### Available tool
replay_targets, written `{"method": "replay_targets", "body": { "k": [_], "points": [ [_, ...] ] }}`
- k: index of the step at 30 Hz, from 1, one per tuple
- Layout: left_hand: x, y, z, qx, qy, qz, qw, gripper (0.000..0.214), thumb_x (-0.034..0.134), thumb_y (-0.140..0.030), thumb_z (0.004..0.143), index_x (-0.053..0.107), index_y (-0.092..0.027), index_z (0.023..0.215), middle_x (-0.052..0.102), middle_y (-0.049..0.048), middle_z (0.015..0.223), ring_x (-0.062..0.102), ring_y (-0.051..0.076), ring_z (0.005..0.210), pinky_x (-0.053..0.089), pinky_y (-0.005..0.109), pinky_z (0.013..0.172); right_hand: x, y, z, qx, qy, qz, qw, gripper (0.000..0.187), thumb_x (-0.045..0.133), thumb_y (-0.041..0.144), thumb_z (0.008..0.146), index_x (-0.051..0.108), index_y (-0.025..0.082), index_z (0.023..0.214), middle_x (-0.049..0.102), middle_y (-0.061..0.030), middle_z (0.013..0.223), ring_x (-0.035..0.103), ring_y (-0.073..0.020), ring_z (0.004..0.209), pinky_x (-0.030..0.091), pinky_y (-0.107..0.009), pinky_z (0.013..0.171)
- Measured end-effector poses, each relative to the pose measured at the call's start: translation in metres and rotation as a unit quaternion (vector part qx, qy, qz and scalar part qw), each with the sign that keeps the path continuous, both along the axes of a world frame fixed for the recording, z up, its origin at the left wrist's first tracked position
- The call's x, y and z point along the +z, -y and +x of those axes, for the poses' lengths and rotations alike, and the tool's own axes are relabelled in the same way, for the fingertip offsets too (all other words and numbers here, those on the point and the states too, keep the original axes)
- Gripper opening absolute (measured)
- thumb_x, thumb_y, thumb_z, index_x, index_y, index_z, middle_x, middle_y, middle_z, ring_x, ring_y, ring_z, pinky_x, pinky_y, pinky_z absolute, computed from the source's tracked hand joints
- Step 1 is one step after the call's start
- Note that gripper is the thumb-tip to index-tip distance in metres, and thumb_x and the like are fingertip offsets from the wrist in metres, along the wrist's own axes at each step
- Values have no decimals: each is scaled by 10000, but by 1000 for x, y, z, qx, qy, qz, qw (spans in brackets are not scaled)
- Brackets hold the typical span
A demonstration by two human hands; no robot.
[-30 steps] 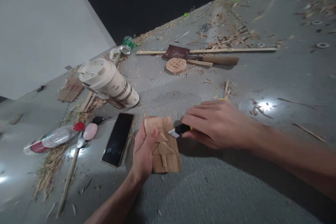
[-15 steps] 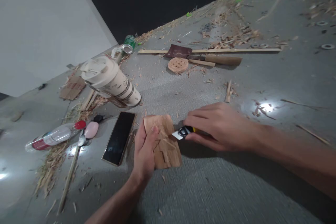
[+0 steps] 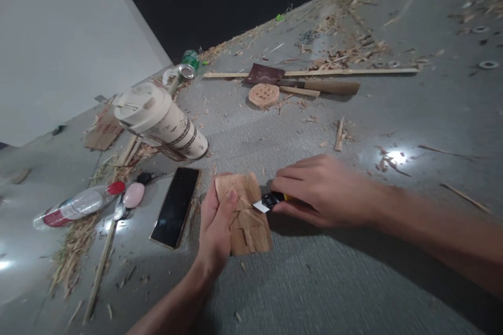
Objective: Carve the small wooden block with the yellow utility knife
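Observation:
My left hand is closed around the left side of a small light-brown block of wood, thumb on its upper face. Cut lines and stepped notches mark that face. In my right hand is a utility knife with a black front and a bit of yellow; most of its handle is hidden by my fingers. Its short pale blade points left at the block's right edge, and the tip seems to meet the wood. A black phone lies just left of my left hand.
A lidded paper cup stands beyond the phone. Leftward lies a plastic bottle. Farther back are a cleaver-like blade with a wooden handle, a round carved wooden disc, a long thin stick and a green can. Wood shavings litter the surface.
The knife and my right hand have shifted slightly left along with most of the scene. My left hand still grips the wooden block in nearly the same place.

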State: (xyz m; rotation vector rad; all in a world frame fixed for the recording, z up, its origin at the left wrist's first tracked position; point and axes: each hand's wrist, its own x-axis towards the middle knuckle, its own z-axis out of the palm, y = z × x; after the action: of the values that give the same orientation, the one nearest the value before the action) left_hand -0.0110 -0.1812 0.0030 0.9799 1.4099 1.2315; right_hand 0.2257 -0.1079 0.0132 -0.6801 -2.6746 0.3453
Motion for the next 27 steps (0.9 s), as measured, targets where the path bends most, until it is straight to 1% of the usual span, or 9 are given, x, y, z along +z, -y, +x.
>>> {"method": "replay_targets", "body": {
  "k": [4, 6, 10, 12, 14, 16, 18, 22, 27],
  "points": [
    [1, 1, -2, 2, 44, -4, 999, 323, 777, -500, 969, 765, -216, 1121, 712, 15, 946, 641, 137, 839, 562, 213, 757, 2, 0, 1, -4, -22, 78, 997, 438, 414, 487, 1183, 671, 206, 965, 702, -19, 834, 560, -151, 682, 317, -340, 666],
    [2, 6, -3, -31, 57, -18, 998, 366, 790, -524, 957, 748, -216, 1152, 706, 18, 946, 639, 138, 820, 557, 218, 732, 4, -5, 6, -26, -23, 101, 994, 440, 409, 477, 1186, 683, 206, 974, 722, -25, 851, 576, -155, 690, 327, -337, 657],
    [3, 20, -2, -202, 76, -55, 975, 435, 818, -570, 938, 738, -215, 1177, 657, 5, 846, 583, 122, 718, 513, 214, 651, 4, -25, 22, -224, -35, 107, 968, 447, 435, 524, 1164, 707, 208, 1005, 724, -49, 845, 513, -157, 622, 247, -329, 576],
    [2, 22, 0, -189, 85, -51, 977, 419, 815, -569, 943, 741, -225, 1171, 655, -2, 841, 578, 115, 703, 519, 218, 660, 3, -32, 27, -269, -51, 80, 958, 446, 432, 522, 1154, 673, 214, 939, 668, -46, 765, 488, -163, 613, 259, -329, 580],
    [0, 17, 2, -92, 76, -45, 992, 411, 807, -569, 945, 743, -235, 1176, 682, -3, 876, 607, 120, 722, 543, 225, 679, 1, -31, 26, -244, -61, 56, 966, 446, 420, 525, 1154, 657, 219, 933, 652, -42, 751, 506, -168, 623, 267, -332, 585],
    [-1, 9, 3, 21, 55, -41, 997, 417, 809, -564, 930, 749, -236, 1179, 731, 9, 968, 664, 138, 802, 578, 241, 743, -1, -25, 21, -172, -62, 43, 982, 442, 410, 522, 1164, 666, 215, 974, 677, -39, 785, 546, -166, 644, 264, -338, 593],
    [-2, 2, 2, 88, 45, -38, 994, 410, 822, -542, 904, 744, -232, 1161, 767, 26, 1099, 716, 168, 946, 599, 266, 857, -1, -16, 14, -87, -55, 33, 994, 440, 400, 505, 1177, 675, 205, 1007, 705, -37, 835, 577, -159, 667, 270, -342, 613],
    [0, -2, 2, 101, 50, -38, 993, 411, 823, -525, 886, 721, -233, 1156, 782, 44, 1216, 739, 215, 1100, 592, 310, 964, -1, -5, 5, 30, -36, 0, 999, 462, 373, 500, 1190, 674, 194, 1021, 709, -35, 878, 577, -149, 686, 287, -337, 649],
    [1, 0, 4, 100, 34, -27, 994, 421, 811, -542, 898, 729, -238, 1179, 787, 42, 1243, 735, 216, 1124, 586, 304, 971, -2, -2, 1, 71, -33, -35, 996, 455, 354, 497, 1196, 664, 197, 1052, 697, -28, 896, 577, -149, 710, 295, -337, 656]
  ]
}}
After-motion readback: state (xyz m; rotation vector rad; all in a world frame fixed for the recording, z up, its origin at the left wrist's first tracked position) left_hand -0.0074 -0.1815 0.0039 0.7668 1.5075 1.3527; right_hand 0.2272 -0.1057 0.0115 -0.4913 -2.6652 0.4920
